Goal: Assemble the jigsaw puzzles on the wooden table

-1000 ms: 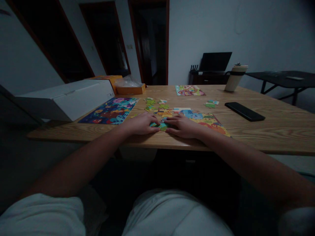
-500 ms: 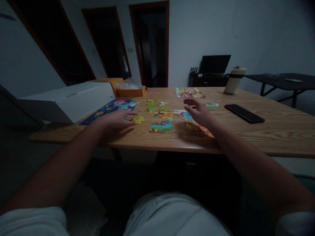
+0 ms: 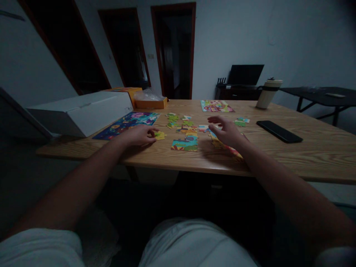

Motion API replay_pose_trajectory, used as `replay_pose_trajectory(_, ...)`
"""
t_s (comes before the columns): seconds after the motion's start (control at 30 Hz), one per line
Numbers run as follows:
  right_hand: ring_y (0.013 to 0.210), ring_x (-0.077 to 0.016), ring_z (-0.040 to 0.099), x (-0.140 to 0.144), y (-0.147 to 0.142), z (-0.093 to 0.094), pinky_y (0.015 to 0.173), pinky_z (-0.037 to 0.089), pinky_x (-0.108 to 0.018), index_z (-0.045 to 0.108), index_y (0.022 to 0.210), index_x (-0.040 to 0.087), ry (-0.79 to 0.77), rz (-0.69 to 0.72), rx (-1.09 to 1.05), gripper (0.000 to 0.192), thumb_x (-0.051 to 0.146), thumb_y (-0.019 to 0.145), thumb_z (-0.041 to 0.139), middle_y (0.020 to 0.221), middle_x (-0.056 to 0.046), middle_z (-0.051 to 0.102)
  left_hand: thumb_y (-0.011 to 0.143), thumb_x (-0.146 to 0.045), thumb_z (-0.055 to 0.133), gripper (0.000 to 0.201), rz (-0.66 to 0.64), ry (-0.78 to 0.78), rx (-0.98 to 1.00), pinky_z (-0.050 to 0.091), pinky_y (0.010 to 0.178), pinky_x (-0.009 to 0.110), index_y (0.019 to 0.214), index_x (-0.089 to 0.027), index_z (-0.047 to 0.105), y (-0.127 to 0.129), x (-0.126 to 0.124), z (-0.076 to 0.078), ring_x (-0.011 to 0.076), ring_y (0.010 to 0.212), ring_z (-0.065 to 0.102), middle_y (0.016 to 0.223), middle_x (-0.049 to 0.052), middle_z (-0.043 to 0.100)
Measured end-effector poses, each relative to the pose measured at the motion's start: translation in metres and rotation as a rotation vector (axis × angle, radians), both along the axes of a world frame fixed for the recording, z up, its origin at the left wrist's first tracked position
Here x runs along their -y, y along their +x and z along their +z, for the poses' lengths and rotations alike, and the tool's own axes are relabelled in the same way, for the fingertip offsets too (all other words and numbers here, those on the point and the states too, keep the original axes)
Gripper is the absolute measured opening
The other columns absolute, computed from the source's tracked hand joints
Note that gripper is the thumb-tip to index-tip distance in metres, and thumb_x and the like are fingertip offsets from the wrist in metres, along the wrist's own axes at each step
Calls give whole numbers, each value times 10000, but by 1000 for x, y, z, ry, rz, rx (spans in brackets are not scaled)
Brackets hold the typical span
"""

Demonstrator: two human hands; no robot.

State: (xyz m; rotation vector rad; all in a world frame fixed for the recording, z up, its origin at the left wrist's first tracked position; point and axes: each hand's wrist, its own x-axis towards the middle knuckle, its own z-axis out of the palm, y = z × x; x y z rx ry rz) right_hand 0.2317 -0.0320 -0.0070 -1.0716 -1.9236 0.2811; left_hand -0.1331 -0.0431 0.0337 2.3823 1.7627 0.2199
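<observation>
My left hand (image 3: 138, 135) rests on the wooden table (image 3: 306, 155), its fingertips on a yellow-green puzzle piece (image 3: 159, 135). Just right of it lies a joined block of pieces (image 3: 185, 143) in teal, green and orange. My right hand (image 3: 226, 130) hovers with spread fingers over the partly built puzzle (image 3: 228, 147), holding nothing. Several loose pieces (image 3: 178, 121) lie scattered behind the block, and two more pieces (image 3: 240, 121) sit further right.
A white box (image 3: 80, 111) fills the table's left side, with a dark blue finished puzzle (image 3: 126, 124) beside it. An orange box (image 3: 150, 101), another puzzle picture (image 3: 217, 106), a tumbler (image 3: 268, 92) and a black phone (image 3: 279, 131) stand further back and right.
Both hands left the joined block at the middle. My left hand moved left onto the yellow-green piece; my right hand lifted and moved right over the partly built puzzle.
</observation>
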Motion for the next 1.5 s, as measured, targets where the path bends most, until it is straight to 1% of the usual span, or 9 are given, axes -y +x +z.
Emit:
replay_pose_trajectory(0.13,1049,-268,639,0,-1,-1,883,524,-462,651,1164,195,5,14,9,331,353,883,574,1160,-119,685,775,-501,642,617,-40,-54,-85,441,951,339,1331,-237,592,-3,-9,-4,290,1147,591,1323,95,618)
replay_pose_trajectory(0.23,1024,-263,645,2,-1,1,867,531,-449,665,1139,200,-10,13,7,312,357,884,578,1134,-113,693,762,-494,653,616,-41,-111,-41,468,906,318,1318,-242,576,-6,-19,-7,259,1076,621,1238,81,655)
replay_pose_trajectory(0.37,1011,-255,648,5,-3,3,858,535,-425,668,1116,193,-42,76,38,285,350,895,577,1135,-110,695,682,-456,727,688,-62,-7,88,486,869,309,1301,-214,547,5,-22,-9,242,1029,619,1161,82,651)
replay_pose_trajectory(0.47,964,-243,659,5,-4,3,806,550,-395,646,1157,194,-145,165,53,319,379,908,575,1129,-110,699,695,-431,731,615,-164,135,147,474,878,331,1249,-217,572,40,-9,-5,248,1033,601,1158,83,637)
replay_pose_trajectory(0.63,856,-205,666,8,-4,7,692,547,-324,538,1329,216,-407,372,72,471,407,901,576,1055,-79,717,736,-386,729,446,-509,216,125,423,935,353,1142,-236,622,118,14,-3,258,1082,578,1157,56,647)
replay_pose_trajectory(0.73,776,-188,655,11,-2,10,642,515,-293,587,1285,194,-427,388,172,445,385,883,594,958,-64,721,754,-421,733,441,-556,218,104,422,916,357,1139,-230,629,139,15,-8,262,1064,590,1135,67,662)
replay_pose_trajectory(0.93,665,-151,610,14,-3,10,602,439,-246,684,1148,195,-359,257,415,315,326,878,588,856,-44,706,857,-525,623,466,-560,98,-15,420,952,342,1207,-217,649,112,11,-19,252,1097,596,1175,83,668)
replay_pose_trajectory(1.13,677,-156,598,10,-1,9,611,412,-246,681,1180,214,-355,180,531,359,394,886,580,898,-58,709,937,-456,539,417,-599,153,-10,353,1062,356,1284,-239,618,102,13,-30,238,1229,522,1312,66,615)
replay_pose_trajectory(1.5,668,-148,591,8,-7,0,611,400,-236,689,1223,237,-296,148,481,378,346,881,569,907,-49,723,972,-446,473,400,-556,198,-48,362,1044,370,1312,-284,607,97,18,-32,241,1207,520,1311,69,596)
